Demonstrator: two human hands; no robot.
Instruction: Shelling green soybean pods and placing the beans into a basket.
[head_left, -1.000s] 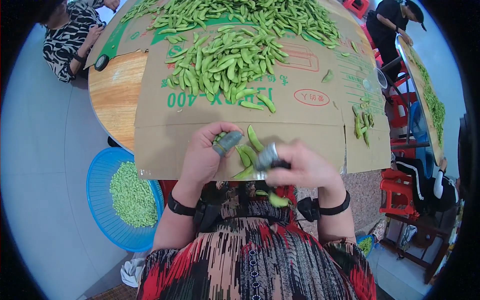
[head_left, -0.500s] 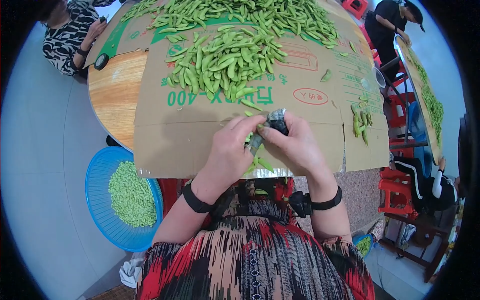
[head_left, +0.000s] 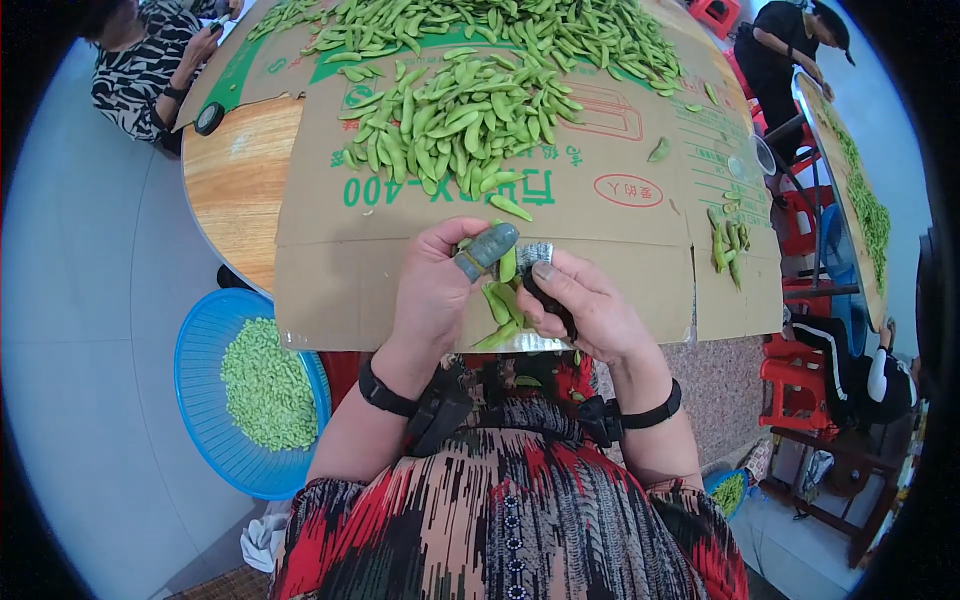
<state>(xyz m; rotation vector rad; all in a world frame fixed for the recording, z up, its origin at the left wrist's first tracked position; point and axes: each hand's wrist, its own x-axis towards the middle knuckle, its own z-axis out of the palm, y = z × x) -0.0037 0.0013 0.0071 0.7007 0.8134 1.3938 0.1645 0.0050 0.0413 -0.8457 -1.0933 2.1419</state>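
Observation:
My left hand (head_left: 432, 275) is closed above the near edge of the cardboard, a grey-green cover (head_left: 487, 250) over its thumb. A green soybean pod (head_left: 508, 263) shows upright at its fingertips, between both hands. My right hand (head_left: 590, 300) is curled shut just beside it. A silvery wrap (head_left: 535, 258) and a black piece (head_left: 550, 300) show at its fingers; whether these are finger covers or something held, I cannot tell. Below the hands, several green pods (head_left: 500, 305) lie at the cardboard's edge. Ahead is a heap of soybean pods (head_left: 465, 125).
Cardboard (head_left: 400, 300) covers much of the wooden table (head_left: 240, 190). A larger pod pile (head_left: 600, 40) lies farther back; a few darker pods (head_left: 728, 245) sit right. A blue basket (head_left: 190, 420) of shelled beans stands low left. Other people work at far left and right, near red stools (head_left: 795, 380).
My hands have drawn slightly apart. The left thumb has turned up, showing its grey-green cover. My right hand has moved a little down and turned. The pod between them is now more visible.

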